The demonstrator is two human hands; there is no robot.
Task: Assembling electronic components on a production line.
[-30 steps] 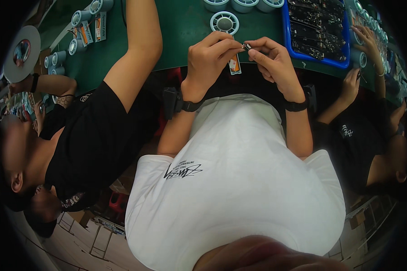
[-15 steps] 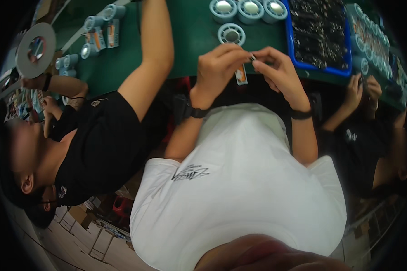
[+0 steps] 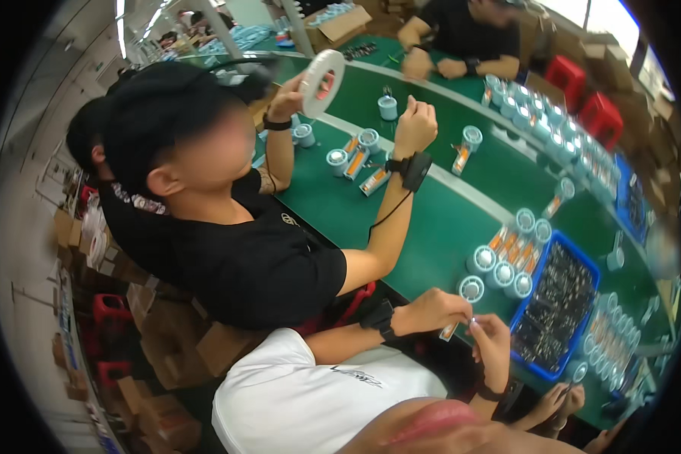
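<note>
My left hand and my right hand meet at the table's near edge, both closed in a pinch. Between their fingertips is a tiny pale, shiny bit, too small to name. Just beyond my left hand stands a light blue round device with a vented rim. Part of an orange-and-white piece shows below my left hand. More light blue round devices are grouped behind, some with orange-and-white handles or labels. To the right of them lies a blue tray full of small dark parts.
A co-worker in black sits to my left, one arm over the green table, a white tape roll in the far hand. Another person's hands work at lower right. A pale rail divides the table; rows of devices stand beyond.
The view has swung to the left and up, bringing in the co-worker and the far table. My hands stay together, still pinching at their fingertips.
</note>
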